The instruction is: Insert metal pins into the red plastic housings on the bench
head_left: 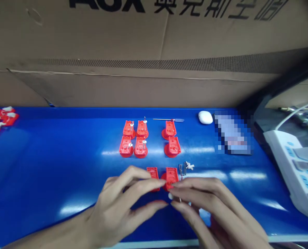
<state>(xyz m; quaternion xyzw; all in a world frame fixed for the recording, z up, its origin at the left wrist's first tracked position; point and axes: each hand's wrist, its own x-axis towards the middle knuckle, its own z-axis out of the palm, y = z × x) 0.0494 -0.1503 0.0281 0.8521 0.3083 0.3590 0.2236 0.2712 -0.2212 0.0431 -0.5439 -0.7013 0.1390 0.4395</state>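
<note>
Between the fingertips of my right hand (pixel 216 204) is a thin metal pin with a small white tip (pixel 170 196); the fingers are closed on it. Facing it, my left hand (pixel 122 207) has its thumb and fingers apart, with the fingertips close to the white tip and nothing visible between them. Just beyond the hands lie a red plastic housing (pixel 171 174) and another red housing (pixel 152 173), both partly covered by fingers. Small metal pins (pixel 184 168) and white plastic bits (pixel 190 166) lie past my right hand.
Farther back, several red housings (pixel 140 148) hold white-collared pins; two red housings (pixel 173 147) beside them show none. A screwdriver (pixel 178 120), white case (pixel 205 117), blurred phone-like object (pixel 231 135), power strip (pixel 296 166) and red-white parts (pixel 0 119) surround them. Cardboard (pixel 143 90) walls the back.
</note>
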